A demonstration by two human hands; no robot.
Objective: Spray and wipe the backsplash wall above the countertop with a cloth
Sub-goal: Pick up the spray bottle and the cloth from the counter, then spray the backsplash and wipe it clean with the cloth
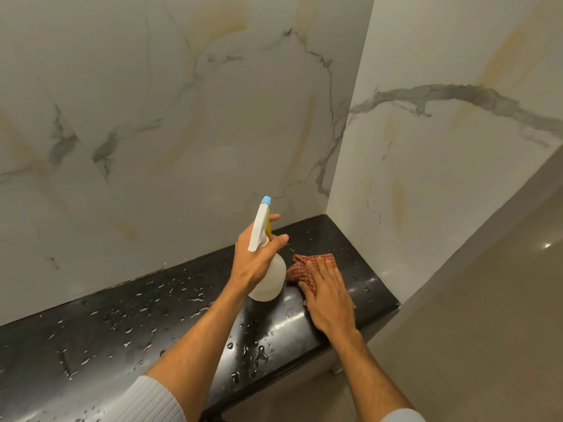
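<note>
My left hand (254, 260) grips a translucent white spray bottle (268, 283) by its neck, above the black countertop (146, 318). Its white trigger head with a blue nozzle tip points up toward the marble backsplash wall (170, 123). My right hand (329, 292) lies flat, fingers together, on a red checked cloth (300, 268) that rests on the countertop near the corner. The cloth is partly hidden under my palm. Water drops dot the countertop.
A second marble wall (426, 166) meets the backsplash at the corner on the right and ends the countertop. The counter's rounded front edge (292, 339) runs diagonally; beige floor tiles (475, 330) lie below at the right.
</note>
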